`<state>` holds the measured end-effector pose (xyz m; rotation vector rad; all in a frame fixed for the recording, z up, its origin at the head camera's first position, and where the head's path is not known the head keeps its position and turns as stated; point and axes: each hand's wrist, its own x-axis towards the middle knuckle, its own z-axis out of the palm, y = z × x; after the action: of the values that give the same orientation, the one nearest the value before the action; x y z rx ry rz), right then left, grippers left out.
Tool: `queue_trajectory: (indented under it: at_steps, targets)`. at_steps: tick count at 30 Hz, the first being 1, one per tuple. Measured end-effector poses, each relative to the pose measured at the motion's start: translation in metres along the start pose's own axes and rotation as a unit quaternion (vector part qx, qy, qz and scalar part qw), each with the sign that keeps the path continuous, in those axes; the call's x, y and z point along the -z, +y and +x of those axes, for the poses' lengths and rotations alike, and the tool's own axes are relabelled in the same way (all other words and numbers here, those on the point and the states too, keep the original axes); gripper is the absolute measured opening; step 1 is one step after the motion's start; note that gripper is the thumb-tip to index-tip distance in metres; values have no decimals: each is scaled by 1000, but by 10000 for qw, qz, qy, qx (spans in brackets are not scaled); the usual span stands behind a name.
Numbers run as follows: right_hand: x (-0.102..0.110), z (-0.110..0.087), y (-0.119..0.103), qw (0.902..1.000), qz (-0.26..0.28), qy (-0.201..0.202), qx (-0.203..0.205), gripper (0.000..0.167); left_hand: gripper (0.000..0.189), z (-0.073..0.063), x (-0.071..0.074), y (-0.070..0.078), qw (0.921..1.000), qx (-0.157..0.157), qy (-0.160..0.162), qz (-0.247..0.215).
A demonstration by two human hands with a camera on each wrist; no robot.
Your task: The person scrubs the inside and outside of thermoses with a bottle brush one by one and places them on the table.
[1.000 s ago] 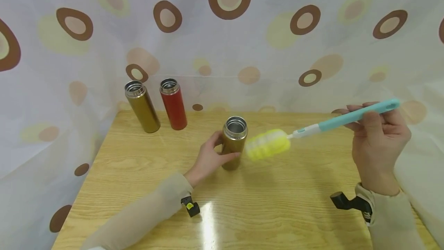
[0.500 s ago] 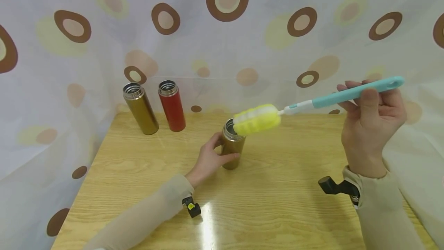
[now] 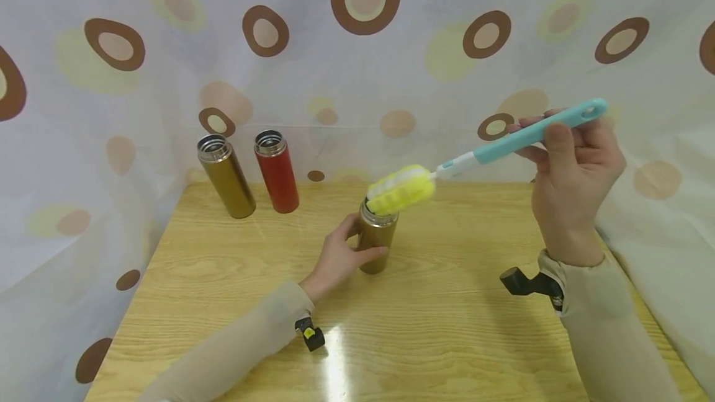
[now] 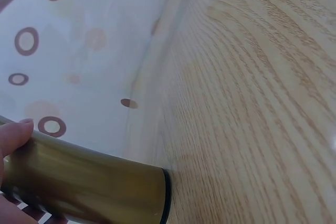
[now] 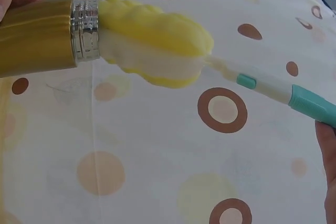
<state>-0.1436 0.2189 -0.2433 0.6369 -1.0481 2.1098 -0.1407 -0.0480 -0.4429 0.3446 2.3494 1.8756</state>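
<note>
My left hand (image 3: 337, 260) grips a gold vacuum flask (image 3: 375, 247) that stands upright on the table, its lidless steel mouth facing up. In the left wrist view the flask (image 4: 100, 182) has its base on the wood. With my right hand (image 3: 575, 185) I hold a bottle brush (image 3: 516, 141) by its turquoise handle, thumb on the near side. The yellow and white sponge head (image 3: 402, 190) slants down to the left, its tip at the flask's mouth. In the right wrist view most of the sponge (image 5: 157, 43) is outside the steel neck (image 5: 85, 29); its tip is hidden there.
A second gold flask (image 3: 229, 182) and a red flask (image 3: 277, 175) stand lidless at the table's back left. Behind the wooden table (image 3: 447, 327) hangs a white sheet (image 3: 324, 67) with brown, peach and yellow spots. Each wrist wears a black camera mount.
The right hand has brought the brush left and up, tilting it steeper, and its sponge tip has gone from beside the flask to its mouth. The left hand keeps its grip on the flask.
</note>
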Motion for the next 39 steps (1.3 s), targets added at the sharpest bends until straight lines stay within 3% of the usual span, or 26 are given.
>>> queue_trajectory:
  at_steps: [7,11,26,33,39]
  targets:
    - [-8,9,5,9990,-208,-389,37,44,76,1,-2,-2,9996,-56,57,-284]
    - [-13,12,6,9976,-309,-615,11,45,71,-1,-2,-4,9990,-206,80,-392]
    - [-17,17,17,9943,-539,-907,-155,46,62,-1,3,-6,9987,-205,74,-459]
    - [-24,14,22,9837,-1370,-1151,-147,42,62,0,4,-8,9986,-224,73,-481]
    - [-31,11,27,9801,-1392,-1407,-155,39,62,0,5,-8,9987,-183,51,-472]
